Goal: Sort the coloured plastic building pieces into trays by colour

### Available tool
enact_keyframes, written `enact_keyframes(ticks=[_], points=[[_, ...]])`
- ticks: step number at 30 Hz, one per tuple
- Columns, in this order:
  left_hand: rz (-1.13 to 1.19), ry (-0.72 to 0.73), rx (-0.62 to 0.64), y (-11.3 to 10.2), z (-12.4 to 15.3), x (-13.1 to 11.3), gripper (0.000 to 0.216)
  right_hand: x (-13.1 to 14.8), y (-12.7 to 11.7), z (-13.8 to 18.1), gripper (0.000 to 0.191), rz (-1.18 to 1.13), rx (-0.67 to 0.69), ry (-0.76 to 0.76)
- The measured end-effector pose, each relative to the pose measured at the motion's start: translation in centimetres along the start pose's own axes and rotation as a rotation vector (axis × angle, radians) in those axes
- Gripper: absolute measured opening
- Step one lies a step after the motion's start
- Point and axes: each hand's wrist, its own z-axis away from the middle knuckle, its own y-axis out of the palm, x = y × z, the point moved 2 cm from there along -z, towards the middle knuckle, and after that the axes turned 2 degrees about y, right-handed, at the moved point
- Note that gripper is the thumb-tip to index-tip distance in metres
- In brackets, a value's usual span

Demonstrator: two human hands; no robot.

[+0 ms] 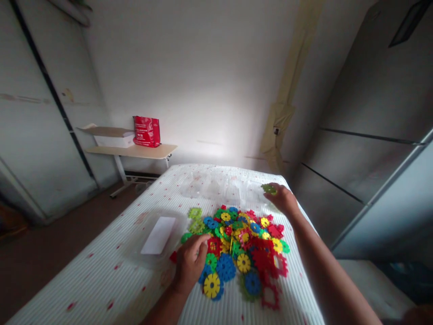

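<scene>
No wording can be read for certain: the glossy red upright bag (147, 132) on the pale wood-topped desk with white metal legs (164, 151) carries white print in several lines, with larger characters near the middle, all too small and blurred to make out

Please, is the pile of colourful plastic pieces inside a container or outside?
Outside: the pile lies directly on the striped cloth, with no container wall around it. The right hand holds a green piece apart from it.
</scene>
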Motion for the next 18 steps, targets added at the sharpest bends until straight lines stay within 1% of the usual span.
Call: enact_keyframes(ticks=[1,3,6,8,11,18], points=[[-0.001,0.003,0.004,0.1,0.0,0.0,0.022,-1.4,-0.2,-0.4,0.046,0.035,-0.014,0.057],[-0.006,0.011,0.002,0.1,-0.1,-0.1,0.023,-3.5,-0.1,-1.0,0.049,0.094,-0.002,0.126],[-0.014,0.027,-0.017,-0.1,-0.2,-0.2,0.023,-5.2,0.7,-1.8,0.046,0.143,0.077,0.178],[-0.018,0.03,-0.021,-0.2,-0.2,-0.2,0.023,-5.7,1.3,-2.4,0.041,0.168,0.113,0.218],[-0.025,0.025,-0.011,-0.3,-0.2,-0.1,0.023,-5.9,2.0,-3.4,0.041,0.205,0.124,0.243],[-0.03,0.002,0.012,-0.1,-0.1,0.1,0.023,-5.3,4.1,-5.9,0.038,0.263,0.246,0.117]])
